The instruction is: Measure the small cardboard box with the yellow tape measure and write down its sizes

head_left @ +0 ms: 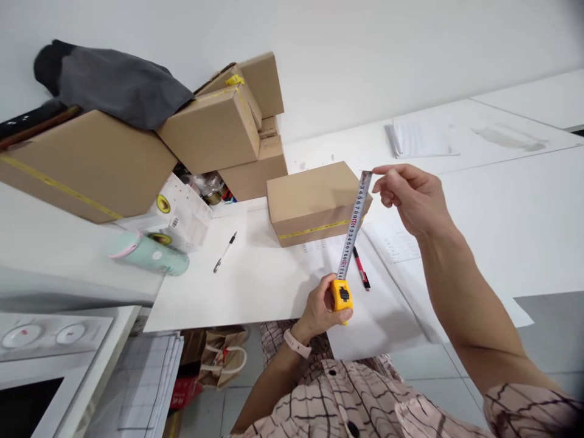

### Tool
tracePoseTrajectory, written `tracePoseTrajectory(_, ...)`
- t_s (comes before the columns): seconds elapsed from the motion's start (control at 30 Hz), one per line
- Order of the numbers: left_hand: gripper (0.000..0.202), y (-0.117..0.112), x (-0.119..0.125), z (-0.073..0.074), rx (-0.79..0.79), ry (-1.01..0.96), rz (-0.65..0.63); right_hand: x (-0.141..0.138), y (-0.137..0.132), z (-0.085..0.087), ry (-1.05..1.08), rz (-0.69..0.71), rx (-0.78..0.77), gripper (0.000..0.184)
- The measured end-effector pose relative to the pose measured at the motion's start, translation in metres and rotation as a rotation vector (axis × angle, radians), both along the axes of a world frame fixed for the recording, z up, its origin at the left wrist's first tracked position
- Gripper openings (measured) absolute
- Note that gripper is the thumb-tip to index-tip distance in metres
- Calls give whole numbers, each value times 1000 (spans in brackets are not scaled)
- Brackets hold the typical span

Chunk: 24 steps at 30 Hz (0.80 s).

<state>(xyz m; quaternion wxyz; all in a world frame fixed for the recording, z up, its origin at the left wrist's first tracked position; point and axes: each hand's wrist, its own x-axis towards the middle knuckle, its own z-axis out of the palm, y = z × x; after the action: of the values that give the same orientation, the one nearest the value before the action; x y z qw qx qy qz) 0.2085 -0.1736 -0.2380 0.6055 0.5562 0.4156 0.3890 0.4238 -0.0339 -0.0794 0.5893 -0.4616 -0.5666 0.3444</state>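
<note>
My left hand (323,307) is wrapped round the yellow case of a tape measure (342,295), close to the table's front edge. Its silver blade (353,225) is drawn out, slanting up and away past the right end of a closed cardboard box (314,198). At the blade's far end is my right hand (408,194), its index fingertip at the end hook and the other fingers curled in. The box lies on the table with yellow tape along its near side. Beneath the blade, a red and black pen (361,269) rests on an open paper pad (383,310).
A black and white pen (225,252) lies on the white table (191,304). To the left are a mint green bottle (150,252), a white avocado-print box (187,213) and stacked cartons (214,128) under a dark cloth (123,85). Papers (422,139) lie at the back right.
</note>
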Motion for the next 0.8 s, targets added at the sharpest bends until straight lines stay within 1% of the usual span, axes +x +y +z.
tracePoseTrajectory(0.07, 73, 0, -1, 1, 1, 3, -15, -1, -11, 3, 43, 13, 0, 40)
tracePoseTrajectory(0.17, 76, 0, -2, 0, 11, 10, -40, -1, -15, 0, 125, -90, 25, 40)
tracePoseTrajectory(0.2, 77, 0, -2, 1, 14, 14, -49, 0, -14, -1, 151, -100, 24, 41)
tracePoseTrajectory(0.3, 78, 0, -2, 2, 9, 12, -74, 6, -12, -3, 222, -28, 2, 41)
tracePoseTrajectory(0.37, 81, 0, -2, 4, -3, -19, -71, 8, -16, -5, 261, -9, 19, 38)
tracePoseTrajectory(0.43, 96, -1, -1, 5, -12, -65, -42, 7, -28, -11, 229, -11, 41, 34)
tracePoseTrajectory(0.5, 115, -1, 0, 4, -5, -91, 10, 2, -46, -24, 122, 32, 22, 31)
tracePoseTrajectory(0.53, 122, -1, 0, 3, 7, -91, 31, -2, -55, -32, 58, 69, -12, 31)
tracePoseTrajectory(0.6, 127, 0, 0, 1, 42, -78, 58, -9, -73, -53, -45, 158, -114, 35)
tracePoseTrajectory(0.67, 128, 0, 0, -3, 63, -69, 60, -12, -83, -75, -129, 214, -213, 40)
tracePoseTrajectory(0.73, 126, 1, 1, -6, 69, -75, 72, -11, -85, -95, -263, 179, -281, 45)
tracePoseTrajectory(0.8, 121, 2, 2, -8, 79, -64, 102, -7, -80, -112, -486, 52, -322, 48)
